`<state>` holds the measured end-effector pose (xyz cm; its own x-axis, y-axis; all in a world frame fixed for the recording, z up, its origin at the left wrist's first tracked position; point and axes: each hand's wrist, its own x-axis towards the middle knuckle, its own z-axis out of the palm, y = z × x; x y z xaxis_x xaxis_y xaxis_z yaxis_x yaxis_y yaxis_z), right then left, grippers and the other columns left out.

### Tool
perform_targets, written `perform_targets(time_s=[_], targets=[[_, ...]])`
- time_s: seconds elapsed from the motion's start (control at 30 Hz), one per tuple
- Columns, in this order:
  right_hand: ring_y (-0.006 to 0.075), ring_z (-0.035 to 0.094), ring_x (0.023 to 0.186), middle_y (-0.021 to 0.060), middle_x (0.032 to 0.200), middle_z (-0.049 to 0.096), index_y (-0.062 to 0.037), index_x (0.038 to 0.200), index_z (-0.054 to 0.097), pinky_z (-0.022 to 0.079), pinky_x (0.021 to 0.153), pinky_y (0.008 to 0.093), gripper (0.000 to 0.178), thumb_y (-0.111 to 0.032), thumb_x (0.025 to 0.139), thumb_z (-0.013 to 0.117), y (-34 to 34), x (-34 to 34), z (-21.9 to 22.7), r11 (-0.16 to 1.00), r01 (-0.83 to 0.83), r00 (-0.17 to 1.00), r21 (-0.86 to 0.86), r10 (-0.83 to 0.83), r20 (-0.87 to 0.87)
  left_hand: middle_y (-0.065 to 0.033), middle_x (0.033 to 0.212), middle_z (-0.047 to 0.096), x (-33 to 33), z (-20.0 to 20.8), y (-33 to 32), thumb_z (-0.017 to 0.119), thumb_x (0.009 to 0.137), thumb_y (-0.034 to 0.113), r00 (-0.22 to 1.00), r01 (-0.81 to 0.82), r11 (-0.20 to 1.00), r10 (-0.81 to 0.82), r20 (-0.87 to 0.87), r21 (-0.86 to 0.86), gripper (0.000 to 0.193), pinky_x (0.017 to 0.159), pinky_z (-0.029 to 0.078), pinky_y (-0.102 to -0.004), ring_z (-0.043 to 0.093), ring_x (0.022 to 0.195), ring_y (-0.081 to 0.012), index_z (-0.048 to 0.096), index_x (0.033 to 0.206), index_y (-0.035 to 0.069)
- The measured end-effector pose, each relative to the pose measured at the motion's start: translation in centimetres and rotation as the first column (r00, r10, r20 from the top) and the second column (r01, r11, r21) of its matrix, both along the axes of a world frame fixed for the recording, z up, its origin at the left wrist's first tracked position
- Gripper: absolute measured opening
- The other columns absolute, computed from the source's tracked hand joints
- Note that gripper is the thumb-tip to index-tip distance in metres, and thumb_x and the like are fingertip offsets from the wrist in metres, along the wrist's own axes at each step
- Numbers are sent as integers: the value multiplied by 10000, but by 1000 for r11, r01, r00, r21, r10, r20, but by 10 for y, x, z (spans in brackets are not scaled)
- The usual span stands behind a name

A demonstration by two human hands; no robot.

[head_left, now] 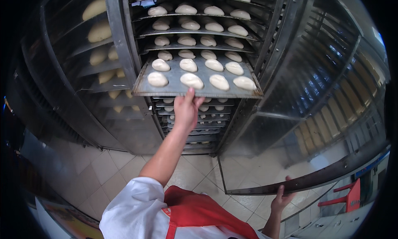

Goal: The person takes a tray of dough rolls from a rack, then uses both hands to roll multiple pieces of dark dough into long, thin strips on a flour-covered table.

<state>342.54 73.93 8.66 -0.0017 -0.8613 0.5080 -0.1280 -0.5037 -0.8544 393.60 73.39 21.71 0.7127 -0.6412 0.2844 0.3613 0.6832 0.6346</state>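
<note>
My left hand [186, 111] is closed on the front edge of a metal baking tray [172, 89], thumb on top and fingers under the rim. The tray sticks out of a tall metal rack cabinet [132, 52]. Rows of pale, oval dough pieces [191, 80] lie apart on it. Low on the right, my right hand [282, 198] is at the lower edge of the open glass door [282, 139], its fingers apart. Whether it touches the door I cannot tell.
Above the pulled tray sit more trays [195, 33] of dough, and lower trays [199, 125] hold smaller pieces. A glass panel [83, 102] at left shows larger dough pieces. A red stand-like object [352, 196] is at far right, above the tiled floor [182, 170].
</note>
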Motion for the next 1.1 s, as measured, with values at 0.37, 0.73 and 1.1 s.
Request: perform_targets(time_s=[0.37, 0.73, 1.1], targets=[[405, 718, 1191, 237, 1265, 737, 7, 1345, 677, 601, 941, 485, 461, -172, 950, 833, 82, 18, -42, 946, 44, 647, 321, 218, -731, -210, 1302, 750, 113, 7, -42, 613, 1121, 528, 925, 119, 847, -284, 252, 517, 727, 909, 635, -328, 779, 1060, -253, 555, 1467, -109], [331, 761, 920, 205, 965, 760, 30, 1117, 716, 605, 818, 424, 264, -105, 922, 831, 139, 165, -20, 843, 83, 275, 532, 494, -825, -172, 1051, 823, 145, -361, 279, 804, 977, 364, 826, -57, 361, -507, 247, 931, 396, 882, 603, -398, 786, 980, -279, 811, 1171, 19], [136, 626, 759, 27, 793, 648, 0, 969, 710, 544, 765, 319, 281, -201, 1137, 607, 78, 453, -44, 401, -478, 485, 782, 863, -145, -224, 1109, 811, 205, -398, 463, 810, 951, 374, 930, -252, 102, -248, 270, 962, 464, 939, 612, -425, 790, 1053, -349, 790, 1205, -13]])
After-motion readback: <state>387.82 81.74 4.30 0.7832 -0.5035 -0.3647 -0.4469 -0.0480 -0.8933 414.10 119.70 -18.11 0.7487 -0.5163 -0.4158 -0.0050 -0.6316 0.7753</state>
